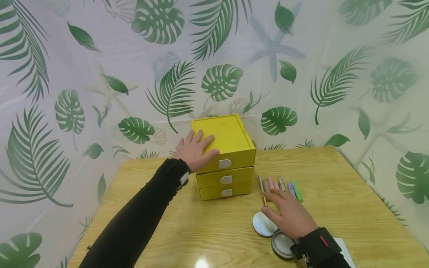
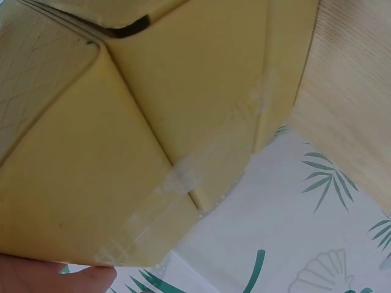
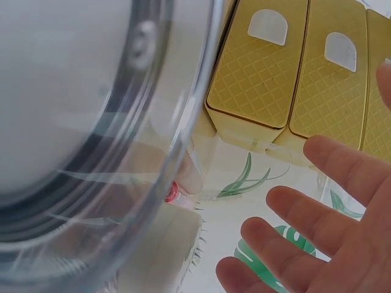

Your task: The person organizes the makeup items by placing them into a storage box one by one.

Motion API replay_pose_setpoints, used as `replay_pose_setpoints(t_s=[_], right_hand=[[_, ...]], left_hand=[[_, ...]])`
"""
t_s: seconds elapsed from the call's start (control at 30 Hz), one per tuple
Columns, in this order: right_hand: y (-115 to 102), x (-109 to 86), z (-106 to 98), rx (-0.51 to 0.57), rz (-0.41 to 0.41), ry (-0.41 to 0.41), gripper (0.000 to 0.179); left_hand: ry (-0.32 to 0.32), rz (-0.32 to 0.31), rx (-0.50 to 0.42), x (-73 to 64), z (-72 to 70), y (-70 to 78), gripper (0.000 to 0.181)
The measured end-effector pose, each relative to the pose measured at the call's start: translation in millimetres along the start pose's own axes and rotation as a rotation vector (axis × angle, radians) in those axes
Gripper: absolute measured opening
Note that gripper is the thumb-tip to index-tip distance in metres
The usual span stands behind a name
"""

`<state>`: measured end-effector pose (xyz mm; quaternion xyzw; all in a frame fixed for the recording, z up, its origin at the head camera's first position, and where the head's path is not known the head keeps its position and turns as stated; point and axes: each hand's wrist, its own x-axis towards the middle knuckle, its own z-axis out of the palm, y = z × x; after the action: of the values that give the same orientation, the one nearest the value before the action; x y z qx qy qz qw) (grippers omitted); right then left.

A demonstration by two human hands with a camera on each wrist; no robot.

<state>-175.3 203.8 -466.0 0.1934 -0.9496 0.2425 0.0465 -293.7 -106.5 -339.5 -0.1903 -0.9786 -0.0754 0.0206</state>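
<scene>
A yellow box with three stacked drawers point(image 1: 225, 134) and pale rounded tabs stands toward the back of the table. My left hand point(image 1: 193, 150) rests with spread fingers on its top left edge; in the left wrist view, fingers point(image 2: 55, 274) lie along the edge of the box side point(image 2: 201, 91), which carries clear tape. My right hand point(image 1: 291, 213), fingers extended, hovers over small cosmetics and holds nothing. Beneath and around it lie a slim pencil-like stick point(image 1: 260, 183), pink tubes point(image 1: 270, 181), a purple piece point(image 1: 291, 189) and a green one point(image 1: 297, 191).
A white round disc point(image 1: 262, 224) and a round case with a grey rim point(image 1: 283, 246) lie near my right wrist. Something white and flat point(image 1: 345, 251) shows beside the right cuff. Behind the wooden table point(image 1: 161, 230) hangs a leaf-printed cloth point(image 1: 214, 48).
</scene>
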Motion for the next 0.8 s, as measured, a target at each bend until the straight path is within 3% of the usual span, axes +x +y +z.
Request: replay_pose_setpoints(t_s=[0.6,0.8], right_hand=[[-9.9,2.7,2.0,-0.022,0.003,-0.017,0.063],[-18.2,13.4,2.1,0.010,-0.050,0.001,0.054]], left_hand=[[-0.037,-0.009,-0.045,-1.3,-1.1,-0.7,0.068],[-0.040,-0.014,-0.055,-0.6,-1.2,-0.9,0.068]])
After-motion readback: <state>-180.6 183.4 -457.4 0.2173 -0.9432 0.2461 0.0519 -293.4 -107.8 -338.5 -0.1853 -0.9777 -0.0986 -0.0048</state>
